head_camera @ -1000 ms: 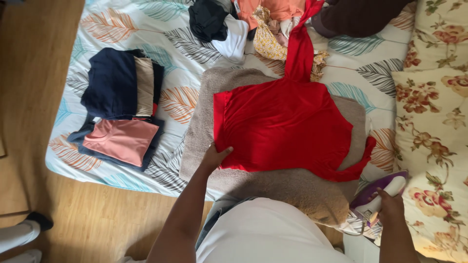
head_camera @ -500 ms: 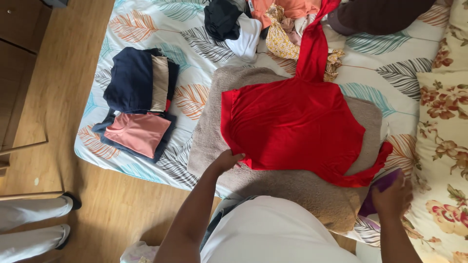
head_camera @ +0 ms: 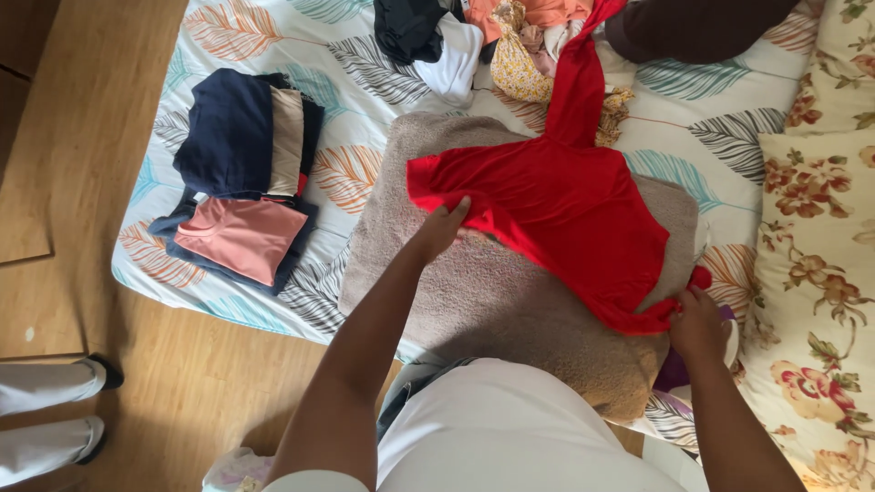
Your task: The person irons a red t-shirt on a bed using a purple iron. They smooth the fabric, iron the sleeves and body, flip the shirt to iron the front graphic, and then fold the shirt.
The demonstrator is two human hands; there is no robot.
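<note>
Red top spread on towel, both hands on its near hem.

Red garment (head_camera: 556, 205) lies flat on a beige terry towel (head_camera: 510, 310) atop a leaf-print sheet (head_camera: 273, 36); long axis runs away from the person, one sleeve trailing up toward the clothes heap (head_camera: 492, 36) at far edge. L hand (head_camera: 444, 228) pinches the near-left corner, fingers curled over the fabric edge. R hand (head_camera: 697, 321) grips the near-right corner, closed on it; a purple item under that hand is mostly hidden. Both hands equally close, cloth lies directly ahead of them. Fabric thin, smooth, drapey; towel nubbly, thick. Folded stack (head_camera: 241, 173), navy, cream, salmon, sits well to the left. Floral pillow (head_camera: 816, 273) on the right. Wood floor (head_camera: 82, 182) at left.
</note>
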